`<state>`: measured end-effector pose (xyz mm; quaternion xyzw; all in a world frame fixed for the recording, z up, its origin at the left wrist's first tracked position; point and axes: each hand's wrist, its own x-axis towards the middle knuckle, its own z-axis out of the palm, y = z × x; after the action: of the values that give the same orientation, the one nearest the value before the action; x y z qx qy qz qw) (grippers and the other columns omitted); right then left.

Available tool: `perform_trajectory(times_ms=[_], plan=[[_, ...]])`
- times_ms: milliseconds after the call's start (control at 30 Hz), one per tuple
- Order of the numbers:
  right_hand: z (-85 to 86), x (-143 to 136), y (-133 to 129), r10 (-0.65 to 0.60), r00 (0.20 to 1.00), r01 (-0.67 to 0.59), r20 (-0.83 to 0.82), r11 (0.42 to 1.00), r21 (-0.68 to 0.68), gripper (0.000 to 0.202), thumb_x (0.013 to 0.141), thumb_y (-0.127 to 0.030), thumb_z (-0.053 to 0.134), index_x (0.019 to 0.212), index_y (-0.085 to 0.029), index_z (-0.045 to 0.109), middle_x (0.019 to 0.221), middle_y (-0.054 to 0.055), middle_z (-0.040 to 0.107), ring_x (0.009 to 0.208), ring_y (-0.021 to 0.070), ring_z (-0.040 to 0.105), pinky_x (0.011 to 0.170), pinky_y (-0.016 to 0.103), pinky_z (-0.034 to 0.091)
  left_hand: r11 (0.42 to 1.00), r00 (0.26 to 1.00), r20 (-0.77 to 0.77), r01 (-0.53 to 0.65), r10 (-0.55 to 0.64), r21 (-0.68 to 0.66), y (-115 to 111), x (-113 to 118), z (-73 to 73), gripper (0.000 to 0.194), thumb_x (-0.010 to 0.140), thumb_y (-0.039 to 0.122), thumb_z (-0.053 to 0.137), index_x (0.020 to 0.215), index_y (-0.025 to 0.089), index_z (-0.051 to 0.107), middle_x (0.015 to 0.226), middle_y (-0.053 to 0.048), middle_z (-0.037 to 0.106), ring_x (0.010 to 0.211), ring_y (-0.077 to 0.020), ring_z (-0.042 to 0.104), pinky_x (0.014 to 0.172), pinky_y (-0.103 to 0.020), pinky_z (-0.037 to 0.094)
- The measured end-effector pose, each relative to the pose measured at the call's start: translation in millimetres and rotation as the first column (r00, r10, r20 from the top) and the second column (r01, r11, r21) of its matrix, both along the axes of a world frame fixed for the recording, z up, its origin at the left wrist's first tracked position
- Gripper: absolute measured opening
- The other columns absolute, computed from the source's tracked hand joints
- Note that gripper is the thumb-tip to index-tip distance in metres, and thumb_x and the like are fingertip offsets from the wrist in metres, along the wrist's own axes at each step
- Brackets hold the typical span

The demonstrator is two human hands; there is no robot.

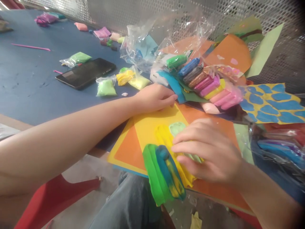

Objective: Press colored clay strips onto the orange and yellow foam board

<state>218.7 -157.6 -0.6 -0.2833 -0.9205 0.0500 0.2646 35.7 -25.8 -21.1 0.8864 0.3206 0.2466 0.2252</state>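
My left hand rests with curled fingers at the top edge of a yellow and orange board; whether anything is under its fingers is hidden. Over the board's right part is my right hand, slightly blurred, its fingers bent and a little apart above the clay. Yellow clay lies in ridged strips on the board, with pale green clay on it, partly under my right hand. Beside it, a blue clay strip streaked with yellow and a bright green clay strip reach past the board's near edge.
Behind the board lie wrapped clay sticks, clear plastic bags and cut coloured paper. A black phone and small clay bags are on the blue table. At right sits a blue-and-yellow patterned sheet.
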Motion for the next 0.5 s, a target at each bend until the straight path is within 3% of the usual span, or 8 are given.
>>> perform_trajectory(times_ms=[100,200,300,500], plan=[[20.6,11,-2,-0.074,0.996,0.071,0.057,0.996,0.049,0.011,0.087,-0.017,0.057,0.091,-0.024,0.066,0.093,0.001,0.073,0.086,0.0183,0.064,0.085,0.040,0.044,1.000,1.000,-0.012,-0.007,0.007,-0.017,0,-1,0.4,0.039,0.089,0.036,0.041,0.073,0.018,0.071,0.057,0.001,0.066,0.055,-0.0097,0.055,0.057,-0.020,0.039],[31.8,12,-13,-0.097,0.986,0.099,0.136,0.995,-0.008,0.020,0.087,-0.014,0.054,0.102,-0.023,0.066,0.102,0.002,0.072,0.092,0.0199,0.065,0.089,0.043,0.044,1.000,1.000,-0.019,-0.004,0.004,-0.012,0,-2,1.2,0.039,0.089,0.036,0.041,0.074,0.017,0.071,0.057,0.001,0.066,0.056,-0.0103,0.056,0.058,-0.020,0.040],[25.6,3,-28,-0.074,0.967,0.086,0.243,0.996,-0.038,0.028,0.089,-0.016,0.051,0.114,-0.020,0.063,0.113,0.004,0.070,0.100,0.0204,0.063,0.089,0.040,0.043,1.000,1.000,-0.021,-0.006,0.006,-0.009,1,-2,1.5,0.039,0.089,0.035,0.041,0.074,0.017,0.072,0.057,0.001,0.066,0.056,-0.0104,0.055,0.058,-0.020,0.039],[3.3,-16,-42,-0.115,0.958,0.113,0.262,0.993,0.023,0.029,0.090,-0.017,0.048,0.113,-0.015,0.065,0.112,0.007,0.070,0.094,0.0208,0.063,0.085,0.039,0.042,1.000,1.000,-0.017,0.007,-0.007,0.000,1,-2,0.3,0.038,0.089,0.035,0.042,0.072,0.018,0.071,0.058,0.001,0.065,0.056,-0.0104,0.055,0.057,-0.021,0.038]])
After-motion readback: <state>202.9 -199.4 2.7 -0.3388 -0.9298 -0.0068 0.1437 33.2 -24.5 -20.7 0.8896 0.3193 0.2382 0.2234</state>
